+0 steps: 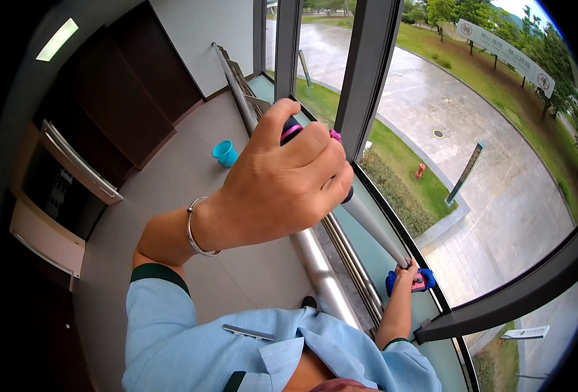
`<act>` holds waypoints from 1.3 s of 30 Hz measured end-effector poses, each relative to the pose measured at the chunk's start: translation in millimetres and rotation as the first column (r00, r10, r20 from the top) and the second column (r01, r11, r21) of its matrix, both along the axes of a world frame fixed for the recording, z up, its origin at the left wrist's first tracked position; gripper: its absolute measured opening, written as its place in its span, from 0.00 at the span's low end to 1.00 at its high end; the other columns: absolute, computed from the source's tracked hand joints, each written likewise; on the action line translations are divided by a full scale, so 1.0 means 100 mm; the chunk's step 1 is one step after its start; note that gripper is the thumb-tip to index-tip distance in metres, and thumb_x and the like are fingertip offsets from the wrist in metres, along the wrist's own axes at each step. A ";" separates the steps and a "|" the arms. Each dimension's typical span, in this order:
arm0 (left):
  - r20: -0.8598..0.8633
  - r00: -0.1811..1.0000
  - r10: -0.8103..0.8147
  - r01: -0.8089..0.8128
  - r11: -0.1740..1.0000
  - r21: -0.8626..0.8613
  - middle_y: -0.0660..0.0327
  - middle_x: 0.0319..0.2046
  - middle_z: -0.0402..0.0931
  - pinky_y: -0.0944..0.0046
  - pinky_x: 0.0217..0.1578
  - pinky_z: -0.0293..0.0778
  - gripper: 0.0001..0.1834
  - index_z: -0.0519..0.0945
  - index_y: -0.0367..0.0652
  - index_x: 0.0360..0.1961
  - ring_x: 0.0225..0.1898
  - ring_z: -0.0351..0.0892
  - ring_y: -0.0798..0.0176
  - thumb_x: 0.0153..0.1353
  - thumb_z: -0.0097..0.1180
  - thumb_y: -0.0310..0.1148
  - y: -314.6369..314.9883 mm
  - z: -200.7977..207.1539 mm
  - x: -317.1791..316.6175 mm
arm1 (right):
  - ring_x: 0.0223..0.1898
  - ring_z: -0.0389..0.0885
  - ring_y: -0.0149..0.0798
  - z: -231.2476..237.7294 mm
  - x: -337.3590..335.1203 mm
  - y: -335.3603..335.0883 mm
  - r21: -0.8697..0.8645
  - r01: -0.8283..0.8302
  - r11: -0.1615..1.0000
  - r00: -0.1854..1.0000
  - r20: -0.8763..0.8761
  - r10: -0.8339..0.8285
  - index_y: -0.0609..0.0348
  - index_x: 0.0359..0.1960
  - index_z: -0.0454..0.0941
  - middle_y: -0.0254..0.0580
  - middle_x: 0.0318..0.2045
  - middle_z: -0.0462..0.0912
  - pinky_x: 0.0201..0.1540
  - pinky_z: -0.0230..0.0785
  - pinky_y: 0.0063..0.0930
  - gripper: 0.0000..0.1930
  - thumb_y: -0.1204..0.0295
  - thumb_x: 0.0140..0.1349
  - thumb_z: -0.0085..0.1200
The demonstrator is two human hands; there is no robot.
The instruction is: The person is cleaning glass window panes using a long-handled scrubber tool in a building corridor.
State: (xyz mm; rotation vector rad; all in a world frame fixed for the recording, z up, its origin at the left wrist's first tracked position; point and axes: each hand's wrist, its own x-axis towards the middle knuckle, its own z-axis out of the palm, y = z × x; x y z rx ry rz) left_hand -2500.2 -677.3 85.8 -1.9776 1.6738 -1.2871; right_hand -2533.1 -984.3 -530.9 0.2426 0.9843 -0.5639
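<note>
My left hand, raised close in the middle of the view, is closed round the dark upper grip of a long-handled window mop. A pink band and a pink loop show at that grip. The grey pole slants down to the right, over the metal rail. Low on the pole, my right hand is closed round it, right beside the blue cloth head with its pink middle. That head lies near the bottom of the tall glass panes; whether it touches the glass I cannot tell.
A steel handrail runs along the window side. Dark window posts and a curved dark bar stand at the glass. A turquoise bucket sits on the grey floor. Doors with long handles are at left.
</note>
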 end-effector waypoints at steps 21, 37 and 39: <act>-0.467 -0.167 -0.868 0.020 0.471 -0.882 0.53 0.32 0.76 0.65 0.34 0.78 0.16 0.66 0.44 0.47 0.28 0.80 0.63 0.60 0.57 0.26 -0.60 -0.17 0.11 | 0.28 0.77 0.38 0.41 0.01 0.29 -0.131 0.116 0.985 0.921 0.385 -0.057 0.62 0.23 0.70 0.40 0.24 0.75 0.35 0.75 0.29 0.03 0.83 0.49 0.49; -0.764 -0.486 -0.425 0.373 0.689 -0.621 0.62 0.26 0.76 0.65 0.36 0.67 0.17 0.71 0.44 0.16 0.33 0.73 0.64 0.51 0.68 0.34 -1.16 -1.29 -0.02 | 0.21 0.72 0.35 0.65 0.06 0.32 -0.140 -0.332 0.933 0.912 0.205 0.355 0.58 0.25 0.67 0.36 0.19 0.72 0.28 0.72 0.26 0.08 0.71 0.60 0.48; -0.740 -0.640 -0.209 0.354 0.774 -0.525 0.62 0.20 0.74 0.67 0.29 0.67 0.16 0.71 0.42 0.16 0.25 0.71 0.65 0.51 0.67 0.30 -1.06 -1.34 0.03 | 0.20 0.72 0.35 0.64 -0.05 0.35 -0.129 -0.395 0.910 0.891 0.189 0.413 0.58 0.25 0.67 0.35 0.19 0.72 0.27 0.72 0.26 0.08 0.70 0.60 0.48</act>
